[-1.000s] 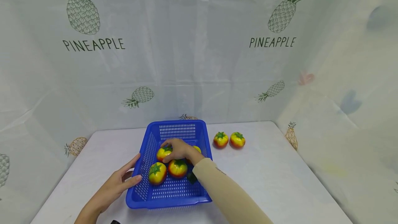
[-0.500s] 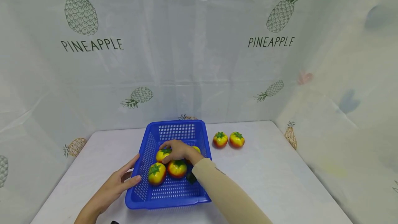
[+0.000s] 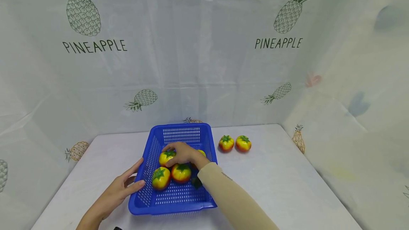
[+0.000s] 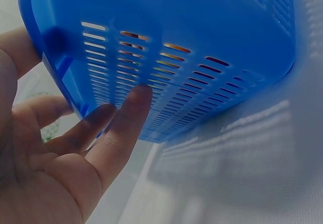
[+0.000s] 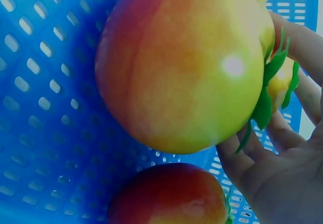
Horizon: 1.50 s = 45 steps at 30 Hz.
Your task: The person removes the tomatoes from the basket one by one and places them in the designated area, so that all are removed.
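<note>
Several yellow-red tomatoes with green tops lie in a blue perforated basket (image 3: 172,208). The right hand (image 3: 183,153) reaches inside, its thumb and fingers curled round the back-left tomato (image 3: 165,158). Just in front of it are the middle tomato (image 3: 181,174) and the front-left tomato (image 3: 161,178); another, at the right (image 3: 201,153), is partly hidden by the wrist. In the right wrist view a large tomato (image 5: 186,72) partly covers the right hand (image 5: 287,178). The left hand (image 3: 118,191) grips the basket's left rim; in the left wrist view its fingers (image 4: 123,133) lie against the wall.
Two more tomatoes (image 3: 226,143) (image 3: 243,143) sit side by side on the white table (image 3: 271,176), right of the basket. A dark green piece (image 3: 196,182) lies in the basket beside the sleeve. Pineapple-print cloth (image 3: 204,63) stands behind and at both sides.
The right hand and the tomato it holds have shifted slightly left and back inside the basket. The middle tomato sits slightly further left. The left hand keeps its place on the rim.
</note>
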Each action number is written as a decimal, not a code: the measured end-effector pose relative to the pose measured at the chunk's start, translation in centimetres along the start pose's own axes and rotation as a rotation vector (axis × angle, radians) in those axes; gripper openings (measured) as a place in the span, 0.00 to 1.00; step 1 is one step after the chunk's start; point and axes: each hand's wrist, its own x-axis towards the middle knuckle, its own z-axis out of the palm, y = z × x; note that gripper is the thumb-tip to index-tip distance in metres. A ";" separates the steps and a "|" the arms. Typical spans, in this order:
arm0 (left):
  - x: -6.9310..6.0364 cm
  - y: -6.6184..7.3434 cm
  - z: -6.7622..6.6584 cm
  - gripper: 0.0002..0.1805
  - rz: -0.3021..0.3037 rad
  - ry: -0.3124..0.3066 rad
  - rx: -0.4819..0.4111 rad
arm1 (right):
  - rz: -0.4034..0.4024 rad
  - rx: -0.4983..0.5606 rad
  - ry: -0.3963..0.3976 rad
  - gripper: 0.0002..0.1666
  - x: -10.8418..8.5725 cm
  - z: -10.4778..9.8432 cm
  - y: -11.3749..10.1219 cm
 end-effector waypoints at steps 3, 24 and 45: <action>0.0 0.0 0.0 0.46 -0.004 -0.003 -0.005 | -0.013 -0.003 -0.002 0.28 0.1 -0.1 -0.1; 0.1 0.0 -0.1 0.46 0.007 -0.009 -0.003 | -0.075 -0.058 0.040 0.29 0.3 -0.3 -0.5; 0.1 -0.2 0.1 0.47 -0.005 0.003 0.005 | -0.235 -0.093 0.095 0.29 -1.9 -3.8 -1.5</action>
